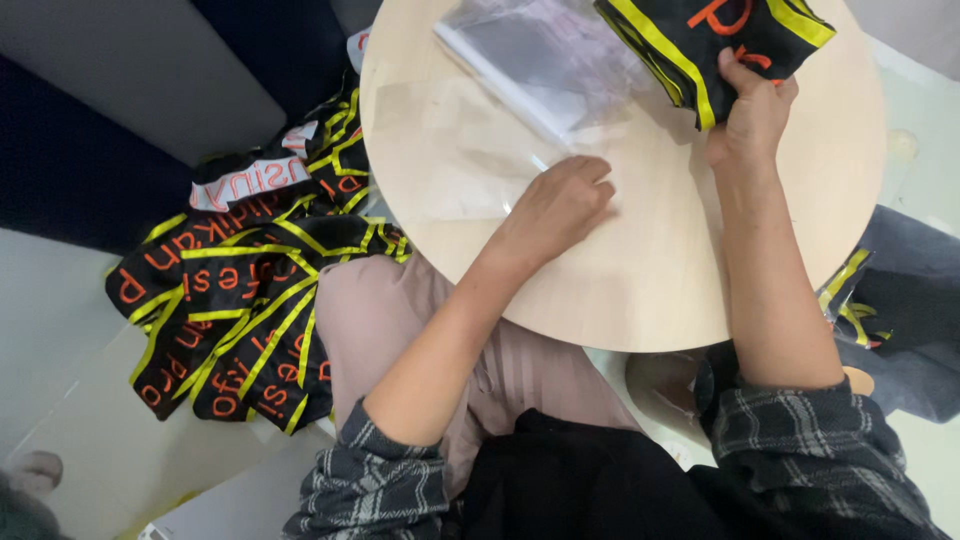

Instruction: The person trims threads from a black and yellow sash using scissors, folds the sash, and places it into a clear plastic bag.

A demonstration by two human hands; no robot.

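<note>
**Entry: round table, bagging of folded sashes**

- Table (pixel 640 290): round, pale wood; carries all work items on its far half.
- Right hand (pixel 752 112): closed around a folded sash (pixel 700 35), thumb on top, fingers beneath. The sash is black with yellow borders and orange lettering, and sits at the far right edge of the table, partly off the top of the view.
- Left hand (pixel 560 200): flat, fingers loosely together, pressing down on a clear bag (pixel 470 150) near the table's centre. It holds nothing; it pins the film.
- Second clear bag (pixel 545 55): lies at the far edge, just left of the sash, seemingly with something grey inside; contents cannot be told.
- Sash pile (pixel 240 300): many loose sashes of the same kind, heaped beyond the left edge of the table, beside the person's knee.
- More such fabric (pixel 850 300) shows below the right edge, part hidden.

**Step, as judged:** sash folded and gripped, bag held flat, sash not yet in a bag.

**Next move, as judged:** calls for finding and parting the bag mouth, which the left hand's fingers lie near, then keeping the fold tight so that the sash slides in without bunching the film.
</note>
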